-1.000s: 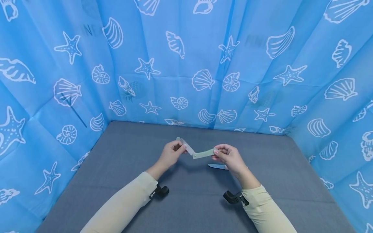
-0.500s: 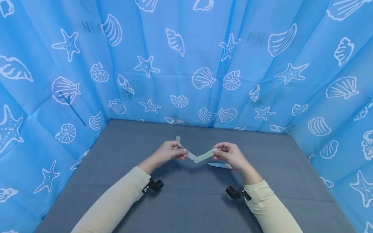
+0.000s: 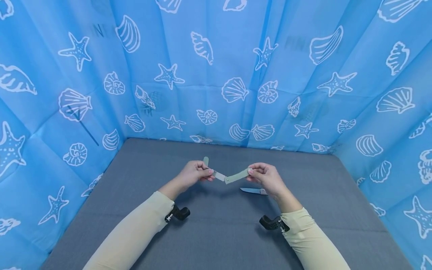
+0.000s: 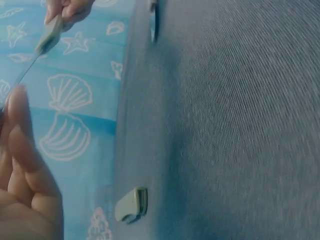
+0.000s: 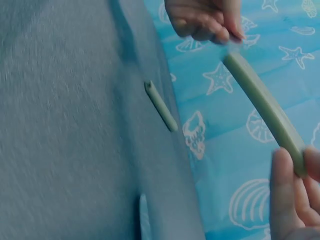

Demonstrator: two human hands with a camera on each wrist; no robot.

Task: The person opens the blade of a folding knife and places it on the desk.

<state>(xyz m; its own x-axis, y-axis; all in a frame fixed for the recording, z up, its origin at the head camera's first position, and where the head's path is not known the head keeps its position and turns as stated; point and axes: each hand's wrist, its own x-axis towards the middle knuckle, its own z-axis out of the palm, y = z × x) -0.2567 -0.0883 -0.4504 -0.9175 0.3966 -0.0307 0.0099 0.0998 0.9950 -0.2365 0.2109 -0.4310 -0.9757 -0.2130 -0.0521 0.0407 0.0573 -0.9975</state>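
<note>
Above the table, both hands hold a folding knife with a pale green handle (image 3: 237, 176), its blade (image 3: 219, 176) partly unfolded at a wide angle. My left hand (image 3: 194, 174) pinches the blade between thumb and fingers, which cover its tip. The far end of the handle (image 5: 267, 107) is pinched by my right hand (image 3: 266, 178). A second pale green handle-shaped piece (image 5: 161, 106) lies on the table behind the left hand; a slot shows in its end (image 4: 132, 205). Below the right hand lies another knife (image 3: 251, 191), blade pointing left and handle partly hidden.
A grey cloth covers the table (image 3: 216, 232). Blue curtains (image 3: 216, 75) with white shells and starfish hang along the back and both sides. A black wrist camera mount (image 3: 179, 213) sits on the left wrist and another mount (image 3: 271, 223) on the right.
My left hand has shifted left along with the blade, and the angle between blade and handle has widened a little. In the last half second, both hands have risen slightly.
</note>
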